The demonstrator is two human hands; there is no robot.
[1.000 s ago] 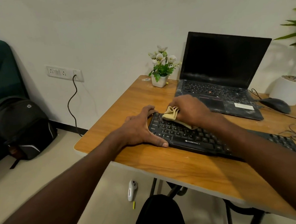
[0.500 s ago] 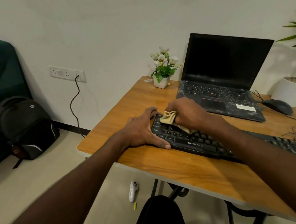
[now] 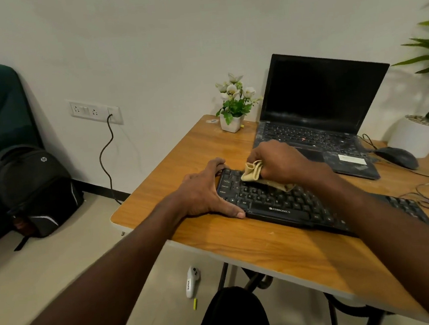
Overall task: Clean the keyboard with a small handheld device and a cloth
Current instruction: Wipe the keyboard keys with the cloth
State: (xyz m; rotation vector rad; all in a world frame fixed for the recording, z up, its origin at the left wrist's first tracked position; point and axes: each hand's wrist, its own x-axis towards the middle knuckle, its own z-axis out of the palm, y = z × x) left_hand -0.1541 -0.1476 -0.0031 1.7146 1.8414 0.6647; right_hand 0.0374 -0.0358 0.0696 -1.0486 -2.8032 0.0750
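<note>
A black keyboard lies slantwise on the wooden table. My left hand grips its left end, thumb along the front edge and fingers over the far corner. My right hand holds a bunched beige cloth and presses it on the keys near the upper left of the keyboard. A white handheld device lies on the floor under the table's front edge, beside a small yellow-green piece.
An open black laptop stands behind the keyboard, with a small white flower pot to its left. A black mouse and cables lie at right near a large plant pot. A black backpack sits on the floor at left.
My right hand has slid the cloth slightly left across the top-left keys. My left hand has kept its hold on the keyboard's end.
</note>
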